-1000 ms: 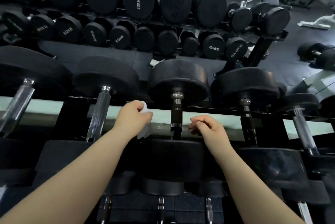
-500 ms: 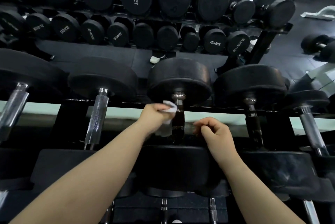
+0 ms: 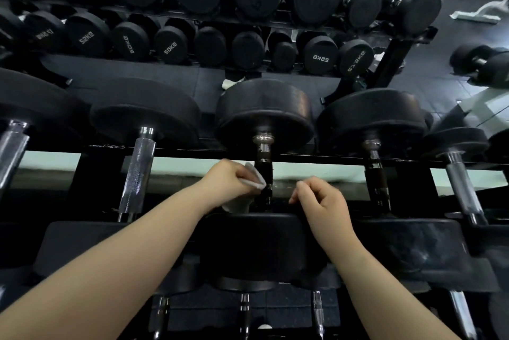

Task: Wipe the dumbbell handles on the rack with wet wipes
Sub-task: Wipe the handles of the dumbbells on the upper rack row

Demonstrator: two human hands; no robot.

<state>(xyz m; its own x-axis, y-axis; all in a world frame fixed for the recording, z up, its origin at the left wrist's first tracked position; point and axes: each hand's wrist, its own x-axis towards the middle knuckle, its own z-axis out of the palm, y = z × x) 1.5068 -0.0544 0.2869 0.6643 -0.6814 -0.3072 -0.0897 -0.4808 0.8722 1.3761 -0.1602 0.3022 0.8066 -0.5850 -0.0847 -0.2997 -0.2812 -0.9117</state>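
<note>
View: looking down from head height over a row of black dumbbells lying front to back on a rack [image 3: 316, 159], with two bare forearms reaching in from the near edge.
Left hand: the left hand [image 3: 225, 182] is clenched round a crumpled white wet wipe [image 3: 256, 178], which sticks out past the fingers and hangs below the palm.
Wipe position: it touches the left side of the dark handle [image 3: 264, 163] of the centre dumbbell, about halfway along.
Centre dumbbell: its far head [image 3: 264, 111] sits beyond the rack's rail and its near head [image 3: 261, 243] lies just under both wrists.
Right hand: the right hand [image 3: 323, 203] is just right of that handle and apart from it, above the near head. Its fingers are curled in, and nothing shows in them.
Neighbours: a bright knurled chrome handle [image 3: 137, 171] lies to the left, and another dark handle [image 3: 376, 174] to the right.
Far side: a second rack [image 3: 391, 58] holds two tiers of black dumbbells with white weight markings.
Far right: a loose dumbbell [image 3: 479, 61] lies on the dark floor [image 3: 440, 69].
</note>
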